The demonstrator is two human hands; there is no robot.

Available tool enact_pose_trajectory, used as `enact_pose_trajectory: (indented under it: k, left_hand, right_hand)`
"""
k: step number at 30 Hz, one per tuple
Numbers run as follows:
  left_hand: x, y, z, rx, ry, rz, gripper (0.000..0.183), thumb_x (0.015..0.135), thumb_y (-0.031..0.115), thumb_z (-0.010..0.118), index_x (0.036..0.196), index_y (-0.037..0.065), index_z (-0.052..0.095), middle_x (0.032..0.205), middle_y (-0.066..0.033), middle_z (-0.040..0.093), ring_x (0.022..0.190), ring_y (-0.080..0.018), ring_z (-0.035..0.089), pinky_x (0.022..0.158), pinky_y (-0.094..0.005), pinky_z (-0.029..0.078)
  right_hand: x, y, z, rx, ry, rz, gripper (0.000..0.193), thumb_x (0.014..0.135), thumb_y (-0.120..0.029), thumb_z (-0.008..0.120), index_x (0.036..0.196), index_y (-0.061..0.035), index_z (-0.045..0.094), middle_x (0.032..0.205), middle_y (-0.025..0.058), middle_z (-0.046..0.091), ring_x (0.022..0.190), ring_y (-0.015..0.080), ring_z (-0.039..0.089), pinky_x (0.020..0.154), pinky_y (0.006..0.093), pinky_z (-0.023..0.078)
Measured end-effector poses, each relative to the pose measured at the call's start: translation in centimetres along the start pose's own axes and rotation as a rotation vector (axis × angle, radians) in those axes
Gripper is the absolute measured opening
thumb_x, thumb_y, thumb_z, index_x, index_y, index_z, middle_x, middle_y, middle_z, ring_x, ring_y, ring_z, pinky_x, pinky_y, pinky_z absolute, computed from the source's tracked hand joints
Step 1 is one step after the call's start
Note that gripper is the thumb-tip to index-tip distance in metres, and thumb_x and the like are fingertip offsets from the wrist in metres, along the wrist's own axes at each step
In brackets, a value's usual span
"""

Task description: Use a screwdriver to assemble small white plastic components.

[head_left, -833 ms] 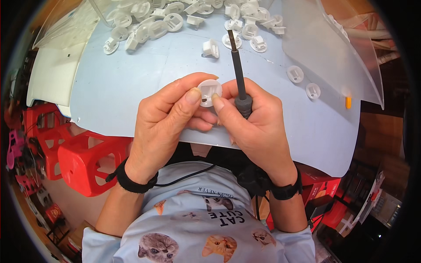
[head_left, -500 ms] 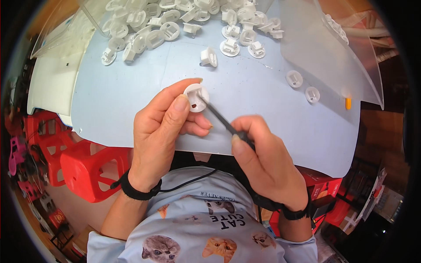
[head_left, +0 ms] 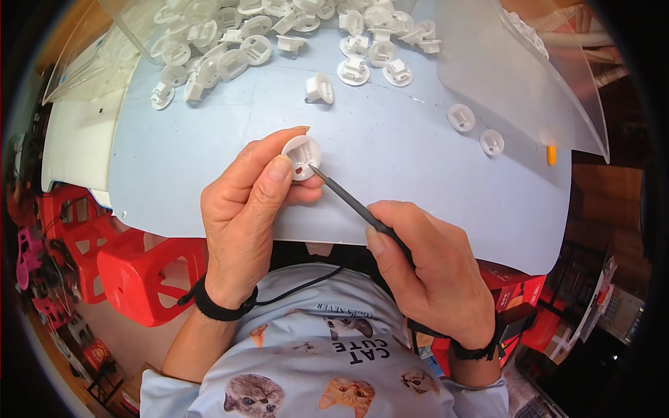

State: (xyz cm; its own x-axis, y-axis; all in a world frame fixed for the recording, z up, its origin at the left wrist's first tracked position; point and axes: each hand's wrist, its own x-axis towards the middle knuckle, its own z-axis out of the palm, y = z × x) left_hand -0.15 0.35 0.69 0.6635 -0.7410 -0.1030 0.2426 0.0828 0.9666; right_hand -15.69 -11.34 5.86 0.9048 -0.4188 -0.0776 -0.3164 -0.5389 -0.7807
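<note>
Close to your chest, your right hand [head_left: 435, 279] is closed around a thin dark metal pick [head_left: 348, 198], angled so its tip meets the small round white plastic cap [head_left: 302, 157]. Your left hand [head_left: 244, 209] pinches that cap just above the pale blue table [head_left: 418, 160], face up for access. Beyond lies a heap of matching white plastic caps [head_left: 279, 28].

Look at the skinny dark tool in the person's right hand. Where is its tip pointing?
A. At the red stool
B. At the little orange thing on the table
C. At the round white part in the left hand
C: the thin dark tool in the right hand has its tip against the round white part pinched in the left hand.
</note>
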Motion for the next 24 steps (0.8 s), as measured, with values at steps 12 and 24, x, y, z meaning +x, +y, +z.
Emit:
enact_pose_trajectory:
  k: [12,24]
  left_hand:
    - [-0.1,-0.2,0.2,0.044,0.025,0.026,0.036,0.097,0.018,0.053,0.124,-0.005,0.055,0.102,-0.012,0.065,0.083,-0.0139,0.065,0.078,-0.0255,0.055]
    - [-0.2,0.0,0.5,0.046,0.058,0.006,0.035,0.097,0.017,0.052,0.124,-0.005,0.055,0.1,-0.0114,0.065,0.081,-0.0135,0.065,0.077,-0.0249,0.054]
  right_hand:
    - [0.1,0.0,0.6,-0.016,0.074,-0.014,0.017,0.087,-0.002,0.06,0.103,-0.0001,0.056,0.069,0.0114,0.054,0.054,0.0243,0.051,0.051,0.033,0.04]
    - [0.0,-0.3,1.1,-0.129,0.115,-0.023,0.018,0.083,0.002,0.061,0.1,0.0013,0.056,0.071,0.0135,0.052,0.055,0.029,0.051,0.051,0.0344,0.041]
